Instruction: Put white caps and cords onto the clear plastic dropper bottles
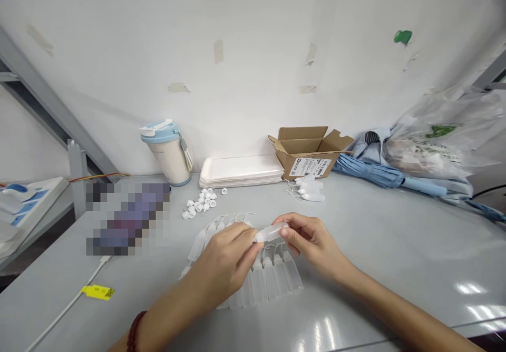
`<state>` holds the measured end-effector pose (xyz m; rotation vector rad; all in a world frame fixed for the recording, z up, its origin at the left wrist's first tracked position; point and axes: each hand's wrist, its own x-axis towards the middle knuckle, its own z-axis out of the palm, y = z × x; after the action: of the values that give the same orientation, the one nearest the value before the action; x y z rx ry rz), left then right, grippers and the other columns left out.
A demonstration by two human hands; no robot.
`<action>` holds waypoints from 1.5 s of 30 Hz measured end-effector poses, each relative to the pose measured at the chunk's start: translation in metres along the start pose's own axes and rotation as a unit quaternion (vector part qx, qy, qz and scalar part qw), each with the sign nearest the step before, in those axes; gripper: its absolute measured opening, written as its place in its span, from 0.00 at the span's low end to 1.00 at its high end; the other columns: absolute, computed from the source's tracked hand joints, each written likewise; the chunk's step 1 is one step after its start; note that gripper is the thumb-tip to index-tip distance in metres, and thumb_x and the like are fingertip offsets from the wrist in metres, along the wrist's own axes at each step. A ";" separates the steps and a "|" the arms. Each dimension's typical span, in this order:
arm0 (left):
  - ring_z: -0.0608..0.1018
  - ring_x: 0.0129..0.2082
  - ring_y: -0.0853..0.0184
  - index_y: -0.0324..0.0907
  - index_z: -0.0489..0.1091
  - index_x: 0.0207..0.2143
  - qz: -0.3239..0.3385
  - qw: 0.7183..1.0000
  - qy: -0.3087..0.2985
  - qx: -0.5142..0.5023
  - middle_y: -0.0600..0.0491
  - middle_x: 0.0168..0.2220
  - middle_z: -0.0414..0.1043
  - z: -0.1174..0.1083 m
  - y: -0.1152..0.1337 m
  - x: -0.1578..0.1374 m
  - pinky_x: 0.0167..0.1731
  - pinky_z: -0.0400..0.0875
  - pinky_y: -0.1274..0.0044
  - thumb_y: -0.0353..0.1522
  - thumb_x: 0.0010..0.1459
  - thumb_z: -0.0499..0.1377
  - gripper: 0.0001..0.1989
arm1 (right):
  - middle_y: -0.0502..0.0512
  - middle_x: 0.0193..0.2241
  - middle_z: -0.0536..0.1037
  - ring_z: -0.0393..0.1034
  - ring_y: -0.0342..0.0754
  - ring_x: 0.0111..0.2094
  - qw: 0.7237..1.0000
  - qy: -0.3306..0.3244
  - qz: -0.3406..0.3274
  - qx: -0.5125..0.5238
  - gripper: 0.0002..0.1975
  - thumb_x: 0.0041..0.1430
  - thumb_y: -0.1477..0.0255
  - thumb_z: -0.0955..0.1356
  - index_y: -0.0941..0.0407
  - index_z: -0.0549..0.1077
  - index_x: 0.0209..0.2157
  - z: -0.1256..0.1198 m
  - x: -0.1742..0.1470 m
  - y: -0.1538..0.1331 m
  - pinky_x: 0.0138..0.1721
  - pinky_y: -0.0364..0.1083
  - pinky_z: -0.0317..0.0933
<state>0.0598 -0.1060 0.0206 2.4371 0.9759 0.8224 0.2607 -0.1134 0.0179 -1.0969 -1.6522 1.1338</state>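
Note:
A small translucent squeeze bottle (272, 232) is held between my two hands above the table. My left hand (231, 254) pinches its white cap end, and the fingers hide most of the cap. Around the bottle's base, the fingers of my right hand (306, 236) are closed. Below my hands lies a row of similar bottles (272, 283) side by side, partly covered by my left hand and forearm. Behind it is another row of bottles (200, 244) with thin white strings or tails at their tops. Loose white caps (201, 202) are piled farther back on the left.
At the back stand a cream tumbler (169, 157), a stack of white trays (245, 170) and an open cardboard box (304, 154). More small bottles (310, 187) lie before the box. A blue umbrella (367, 172) and plastic bag (438, 136) are right; a white cable (67, 307) runs left.

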 end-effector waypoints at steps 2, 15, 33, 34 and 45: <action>0.65 0.27 0.69 0.39 0.67 0.31 0.019 1.000 0.013 0.011 0.52 0.28 0.65 0.001 0.000 0.000 0.28 0.59 0.77 0.30 0.63 0.46 0.12 | 0.44 0.16 0.60 0.53 0.38 0.18 1.000 0.000 0.003 0.006 0.16 0.59 0.61 0.63 0.60 0.71 0.34 -0.001 0.000 0.000 0.20 0.40 0.51; 0.70 0.27 0.69 0.40 0.68 0.26 -0.200 0.942 -0.093 -0.253 0.55 0.25 0.67 -0.009 0.009 0.002 0.28 0.65 0.80 0.41 0.61 0.49 0.17 | 0.48 0.20 0.66 0.60 0.40 0.20 0.999 0.004 -0.036 -0.019 0.14 0.59 0.62 0.64 0.58 0.72 0.37 -0.001 0.001 0.006 0.23 0.41 0.56; 0.73 0.29 0.68 0.40 0.70 0.39 0.072 0.993 0.072 0.057 0.50 0.31 0.73 0.002 -0.003 0.000 0.30 0.66 0.77 0.28 0.62 0.50 0.09 | 0.47 0.18 0.64 0.58 0.40 0.19 1.000 0.029 0.000 -0.008 0.16 0.57 0.60 0.64 0.58 0.72 0.34 0.000 0.002 0.002 0.22 0.41 0.53; 0.73 0.30 0.68 0.40 0.70 0.39 0.063 0.995 0.074 0.033 0.50 0.31 0.74 0.000 -0.002 0.001 0.31 0.66 0.78 0.28 0.62 0.50 0.09 | 0.47 0.19 0.65 0.58 0.40 0.20 0.999 0.033 -0.001 -0.007 0.16 0.56 0.59 0.65 0.58 0.72 0.34 0.000 0.002 0.001 0.22 0.41 0.54; 0.67 0.23 0.70 0.40 0.72 0.32 0.001 0.998 0.057 0.029 0.53 0.22 0.68 -0.002 -0.002 -0.002 0.25 0.60 0.78 0.29 0.62 0.48 0.13 | 0.48 0.19 0.67 0.62 0.42 0.21 0.998 0.065 0.004 -0.022 0.16 0.57 0.59 0.64 0.58 0.73 0.33 -0.002 0.002 -0.002 0.24 0.43 0.56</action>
<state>0.0566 -0.1059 0.0206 2.4635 1.0518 0.9561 0.2615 -0.1116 0.0202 -1.1808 -1.5799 1.0135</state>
